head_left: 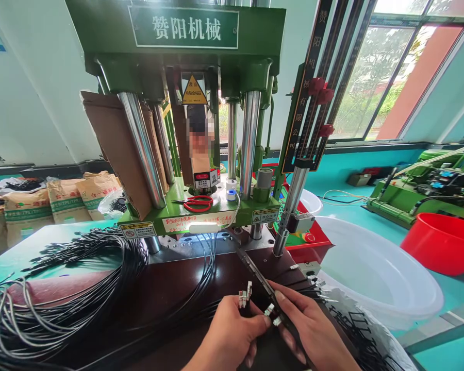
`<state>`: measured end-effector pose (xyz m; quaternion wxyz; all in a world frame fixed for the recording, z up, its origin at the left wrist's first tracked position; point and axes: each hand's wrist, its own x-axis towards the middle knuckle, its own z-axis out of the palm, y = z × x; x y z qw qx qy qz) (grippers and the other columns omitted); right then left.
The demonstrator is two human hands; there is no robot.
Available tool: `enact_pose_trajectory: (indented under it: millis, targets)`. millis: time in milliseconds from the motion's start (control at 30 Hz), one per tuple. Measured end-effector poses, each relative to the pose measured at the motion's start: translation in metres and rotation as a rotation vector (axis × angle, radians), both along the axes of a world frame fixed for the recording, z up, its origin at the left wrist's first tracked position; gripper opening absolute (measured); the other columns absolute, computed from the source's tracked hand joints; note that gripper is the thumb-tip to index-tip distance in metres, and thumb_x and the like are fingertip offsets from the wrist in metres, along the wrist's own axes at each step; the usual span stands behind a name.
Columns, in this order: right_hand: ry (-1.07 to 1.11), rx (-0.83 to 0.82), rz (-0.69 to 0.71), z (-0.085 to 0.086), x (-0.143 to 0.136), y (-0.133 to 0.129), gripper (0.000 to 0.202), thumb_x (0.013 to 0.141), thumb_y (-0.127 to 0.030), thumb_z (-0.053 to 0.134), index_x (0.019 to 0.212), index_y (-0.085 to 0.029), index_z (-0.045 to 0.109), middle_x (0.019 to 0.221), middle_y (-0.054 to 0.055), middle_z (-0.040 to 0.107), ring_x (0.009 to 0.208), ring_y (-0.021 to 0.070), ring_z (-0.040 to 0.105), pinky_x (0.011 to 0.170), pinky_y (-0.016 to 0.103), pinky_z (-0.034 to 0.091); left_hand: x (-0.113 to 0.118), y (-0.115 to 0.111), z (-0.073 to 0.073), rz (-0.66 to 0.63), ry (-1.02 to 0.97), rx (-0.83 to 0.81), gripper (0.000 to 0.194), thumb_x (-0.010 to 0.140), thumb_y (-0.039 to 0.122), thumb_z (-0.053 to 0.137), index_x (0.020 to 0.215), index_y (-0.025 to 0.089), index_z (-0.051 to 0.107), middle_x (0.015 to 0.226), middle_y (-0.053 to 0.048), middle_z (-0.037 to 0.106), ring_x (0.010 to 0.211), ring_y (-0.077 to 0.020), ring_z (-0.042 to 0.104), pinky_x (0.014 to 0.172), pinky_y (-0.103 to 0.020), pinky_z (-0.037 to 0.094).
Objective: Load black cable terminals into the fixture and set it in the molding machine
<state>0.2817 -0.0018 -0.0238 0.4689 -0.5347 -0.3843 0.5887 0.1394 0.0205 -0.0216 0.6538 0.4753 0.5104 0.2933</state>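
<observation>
My left hand (232, 330) is closed around several thin black cables with small silvery metal connectors (249, 289) sticking up past the fingers. Thumb and fingertips pinch near another metal connector (269, 310), close beside the bar. My right hand (313, 322) grips a long, narrow dark metal bar (255, 270), which slants away toward the press. The bar's far end reaches the press's lower plate. Most of the cable lengths inside my left hand are hidden by the fingers.
A green press (224, 211) stands ahead, with red-handled pliers (198, 204) on its ledge. Bundled black cables (112, 257) coil at left. More cables (355, 322) lie on a plastic bag at right. Beyond are a white tub (382, 273) and a red basin (444, 245).
</observation>
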Motion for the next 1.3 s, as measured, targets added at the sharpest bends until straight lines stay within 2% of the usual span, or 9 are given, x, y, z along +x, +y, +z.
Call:
enact_pose_trajectory:
  millis: [300, 567, 700, 767, 867, 933, 1000, 1133, 1300]
  targets:
    - [-0.075, 0.026, 0.091, -0.002, 0.003, 0.001, 0.067, 0.083, -0.058, 0.05, 0.132, -0.012, 0.049, 0.036, -0.009, 0.039, 0.03, 0.0059, 0.029, 0.027, 0.014, 0.023, 0.002, -0.006, 0.022, 0.004, 0.202, 0.14, 0.014, 0.068, 0.022, 0.059, 0.06, 0.019, 0.048, 0.03, 0.01, 0.036, 0.025, -0.0064, 0.033, 0.033, -0.018, 0.021]
    - [-0.154, 0.11, 0.108, -0.005, 0.0, 0.0, 0.063, 0.084, -0.057, 0.048, 0.13, -0.014, 0.051, 0.042, -0.008, 0.039, 0.031, 0.0067, 0.033, 0.027, 0.015, 0.025, 0.002, -0.001, 0.02, -0.066, 0.237, 0.187, 0.011, 0.07, 0.02, 0.055, 0.061, 0.02, 0.049, 0.032, 0.009, 0.037, 0.028, -0.0066, 0.036, 0.034, -0.018, 0.023]
    - [-0.151, 0.118, 0.086, -0.004, -0.001, -0.001, 0.062, 0.083, -0.057, 0.051, 0.127, -0.015, 0.054, 0.044, -0.008, 0.041, 0.031, 0.0057, 0.033, 0.027, 0.014, 0.025, 0.0, 0.0, 0.014, -0.04, 0.183, 0.107, 0.011, 0.07, 0.025, 0.057, 0.064, 0.02, 0.049, 0.034, 0.009, 0.037, 0.029, -0.0087, 0.036, 0.031, -0.019, 0.027]
    - [-0.102, 0.07, 0.067, -0.005, 0.0, -0.002, 0.064, 0.082, -0.058, 0.051, 0.129, -0.015, 0.052, 0.039, -0.009, 0.038, 0.03, 0.006, 0.031, 0.027, 0.014, 0.025, -0.004, 0.0, 0.011, -0.004, 0.08, 0.083, 0.013, 0.069, 0.028, 0.06, 0.068, 0.018, 0.053, 0.041, 0.007, 0.043, 0.035, -0.0099, 0.042, 0.034, -0.021, 0.036]
    - [-0.005, 0.016, 0.024, -0.005, 0.003, -0.002, 0.068, 0.081, -0.058, 0.054, 0.133, -0.016, 0.047, 0.037, -0.01, 0.039, 0.031, 0.0058, 0.028, 0.027, 0.014, 0.023, -0.013, 0.002, 0.009, 0.125, -0.137, 0.057, 0.026, 0.069, 0.034, 0.064, 0.083, 0.014, 0.058, 0.055, 0.004, 0.05, 0.047, -0.0105, 0.05, 0.044, -0.023, 0.045]
    - [0.037, 0.011, 0.013, -0.005, 0.004, -0.003, 0.067, 0.08, -0.057, 0.056, 0.133, -0.017, 0.047, 0.039, -0.01, 0.039, 0.032, 0.0056, 0.028, 0.027, 0.013, 0.022, -0.018, 0.003, 0.009, 0.189, -0.218, 0.025, 0.036, 0.072, 0.038, 0.063, 0.096, 0.013, 0.055, 0.06, 0.004, 0.053, 0.049, -0.0098, 0.051, 0.044, -0.022, 0.044]
    - [0.056, 0.015, 0.007, -0.004, 0.004, -0.003, 0.066, 0.08, -0.056, 0.058, 0.132, -0.017, 0.049, 0.04, -0.01, 0.039, 0.032, 0.0057, 0.029, 0.027, 0.013, 0.021, -0.018, 0.003, 0.009, 0.192, -0.21, 0.037, 0.038, 0.078, 0.044, 0.057, 0.101, 0.015, 0.051, 0.062, 0.003, 0.056, 0.044, -0.008, 0.047, 0.038, -0.019, 0.037]
    - [0.065, 0.022, 0.023, -0.004, 0.003, -0.004, 0.062, 0.081, -0.053, 0.058, 0.131, -0.017, 0.05, 0.043, -0.009, 0.041, 0.033, 0.0055, 0.031, 0.027, 0.014, 0.025, -0.012, 0.003, 0.009, 0.153, -0.108, 0.112, 0.03, 0.085, 0.05, 0.044, 0.087, 0.02, 0.045, 0.058, 0.004, 0.058, 0.029, -0.0048, 0.033, 0.025, -0.016, 0.018]
    - [0.037, 0.025, 0.021, -0.008, 0.004, -0.003, 0.063, 0.081, -0.055, 0.056, 0.131, -0.016, 0.05, 0.04, -0.009, 0.041, 0.031, 0.0056, 0.031, 0.026, 0.013, 0.024, -0.007, 0.004, 0.011, 0.065, -0.018, 0.082, 0.024, 0.078, 0.038, 0.056, 0.066, 0.021, 0.043, 0.039, 0.011, 0.035, 0.029, -0.0056, 0.03, 0.026, -0.016, 0.024]
